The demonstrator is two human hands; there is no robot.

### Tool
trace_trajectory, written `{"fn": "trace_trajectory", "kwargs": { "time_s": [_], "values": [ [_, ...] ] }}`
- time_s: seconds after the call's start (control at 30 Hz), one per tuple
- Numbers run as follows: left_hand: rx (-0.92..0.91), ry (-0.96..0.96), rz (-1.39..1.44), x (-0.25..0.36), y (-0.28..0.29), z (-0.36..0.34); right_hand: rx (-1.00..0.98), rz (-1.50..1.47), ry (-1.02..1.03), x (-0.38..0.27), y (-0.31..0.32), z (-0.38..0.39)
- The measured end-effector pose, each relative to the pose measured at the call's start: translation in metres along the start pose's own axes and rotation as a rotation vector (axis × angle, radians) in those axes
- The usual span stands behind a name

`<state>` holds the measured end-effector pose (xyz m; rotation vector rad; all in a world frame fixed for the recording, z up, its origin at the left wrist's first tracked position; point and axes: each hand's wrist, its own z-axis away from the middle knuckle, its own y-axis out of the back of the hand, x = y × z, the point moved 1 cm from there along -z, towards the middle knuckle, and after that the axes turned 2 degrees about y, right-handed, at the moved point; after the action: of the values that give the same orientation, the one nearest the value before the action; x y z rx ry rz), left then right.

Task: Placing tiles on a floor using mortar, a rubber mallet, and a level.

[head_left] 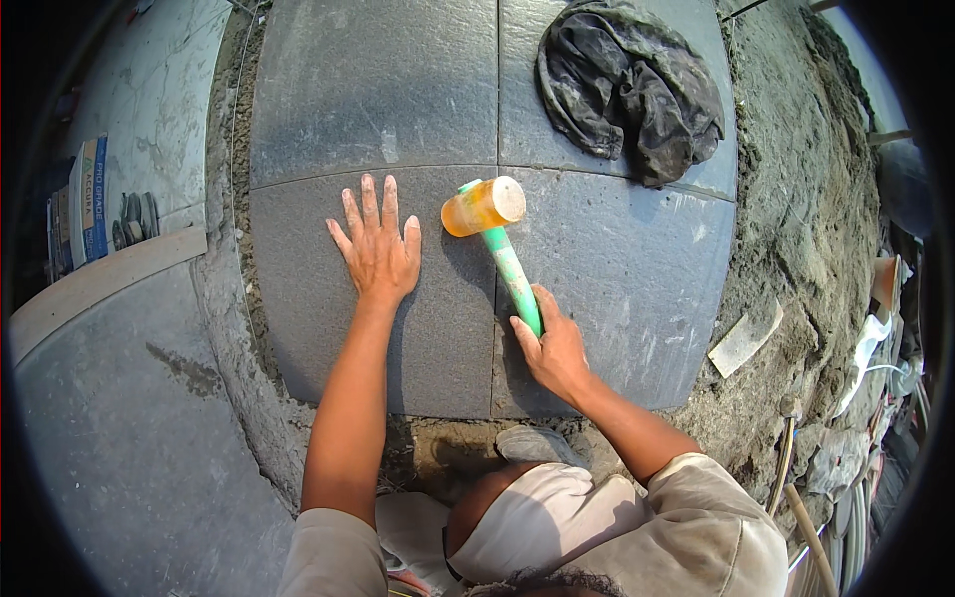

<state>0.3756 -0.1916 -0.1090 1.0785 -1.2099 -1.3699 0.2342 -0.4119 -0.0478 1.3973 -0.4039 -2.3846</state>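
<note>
My left hand [379, 249] lies flat with its fingers spread on a dark grey paving tile [308, 289]. In my right hand [553, 344] is the green handle of a mallet [481, 207], with my fingers wrapped round its lower end. The mallet's head is translucent orange with a pale striking face, and it is raised above the tiles close to the joint between the two near ones. A shadow of the mallet falls on the left near tile. To the right of the joint is another dark grey tile [627, 289].
A crumpled dark cloth [637, 95] lies on the far right tile. Rough mortar [796, 229] borders the tiles on the right, with a pale flat scrap [746, 338] on it. A string [235, 129] runs along the left edge. Bags [88, 204] stand at far left behind a board [109, 289].
</note>
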Motion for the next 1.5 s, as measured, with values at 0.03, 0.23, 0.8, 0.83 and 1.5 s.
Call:
{"fn": "trace_trajectory", "kwargs": {
  "time_s": [0.03,0.23,0.8,0.83,1.5],
  "values": [
    [-0.015,0.009,-0.006,-0.001,0.000,0.001,-0.009,-0.007,-0.017,-0.005,-0.002,0.004],
    [-0.032,0.016,0.002,0.006,0.004,-0.004,0.032,0.010,0.091,0.000,-0.009,0.008],
    [-0.009,-0.023,0.051,-0.079,0.019,-0.029,-0.076,-0.020,-0.038,-0.011,-0.015,0.018],
    [-0.010,-0.028,0.046,-0.080,0.018,-0.031,-0.046,-0.069,0.005,-0.008,-0.015,0.026],
    [0.039,-0.005,0.015,-0.080,0.007,-0.033,-0.230,0.142,-0.045,0.019,-0.026,0.030]
  ]
}}
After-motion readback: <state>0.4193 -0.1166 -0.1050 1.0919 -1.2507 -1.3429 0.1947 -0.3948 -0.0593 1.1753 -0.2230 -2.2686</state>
